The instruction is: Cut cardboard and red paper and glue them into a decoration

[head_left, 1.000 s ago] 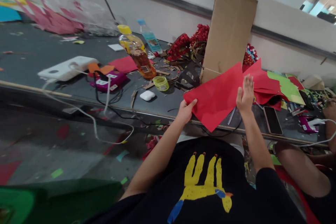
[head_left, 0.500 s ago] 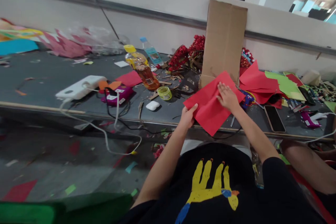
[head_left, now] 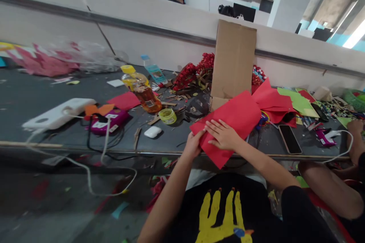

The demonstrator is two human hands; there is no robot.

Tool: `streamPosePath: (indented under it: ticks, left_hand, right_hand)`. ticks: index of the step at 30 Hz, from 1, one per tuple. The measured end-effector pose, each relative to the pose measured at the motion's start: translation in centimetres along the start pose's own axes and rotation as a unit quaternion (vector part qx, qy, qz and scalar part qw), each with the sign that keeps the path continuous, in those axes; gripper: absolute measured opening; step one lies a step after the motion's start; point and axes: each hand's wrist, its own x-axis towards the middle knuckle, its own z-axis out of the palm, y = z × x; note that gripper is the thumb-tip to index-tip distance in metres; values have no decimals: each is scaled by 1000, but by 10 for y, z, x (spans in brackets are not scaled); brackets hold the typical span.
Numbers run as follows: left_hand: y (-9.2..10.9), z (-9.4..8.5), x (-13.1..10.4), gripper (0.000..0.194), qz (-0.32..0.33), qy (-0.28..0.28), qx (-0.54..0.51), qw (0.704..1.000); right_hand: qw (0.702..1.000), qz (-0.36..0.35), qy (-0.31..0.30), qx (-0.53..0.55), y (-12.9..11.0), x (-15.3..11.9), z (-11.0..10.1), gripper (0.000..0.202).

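A sheet of red paper is held at the table's front edge, its far right side curving upward. My left hand grips its near left edge, with the fingers partly hidden under the sheet. Flat on top lies my right hand, fingers stretched out toward the left hand and close to its fingertips. Behind the paper a tall piece of brown cardboard leans on the partition. More red paper sheets lie just to the right.
A tea bottle, a small yellow tub, a white earbud case and a purple device with cables stand left. A phone lies right. Beside me sits another person, whose arm shows. Scraps litter table and floor.
My right hand has slid across the red paper from its upper right to the left, near my left hand. The sheet's right side now curls up. The camera view has shifted.
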Motion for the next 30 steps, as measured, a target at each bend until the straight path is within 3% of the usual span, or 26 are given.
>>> streamPosePath:
  ticks: [3,7,11,14,17,20,23,26,30]
  left_hand:
    - [-4,4,0,49,20,2,5,1000]
    - [-10,6,1,52,43,-11,26,999]
    - [-11,5,3,52,47,-11,27,998]
    - [-10,5,2,52,48,-9,27,998]
    - [-8,6,0,50,39,-4,22,999]
    - [-6,5,-1,46,33,-17,13,999]
    - [-3,2,0,40,45,-26,-2,999]
    - [-1,1,3,38,35,-25,-7,999]
    - [0,0,9,43,-2,-38,-13,999]
  right_hand:
    - [999,31,-33,10,10,2,10,61]
    - [993,107,-48,11,45,-11,14,60]
    - [968,252,-10,19,87,-28,6,61]
    - [949,304,81,38,96,-38,-11,65]
    - [963,232,132,43,70,-39,-26,61]
    - [995,65,50,52,29,-28,-25,58]
    - [995,-61,-43,62,7,-12,-12,59]
    - [996,-52,-60,49,18,-2,-3,58]
    - [999,28,-39,23,58,0,-8,58]
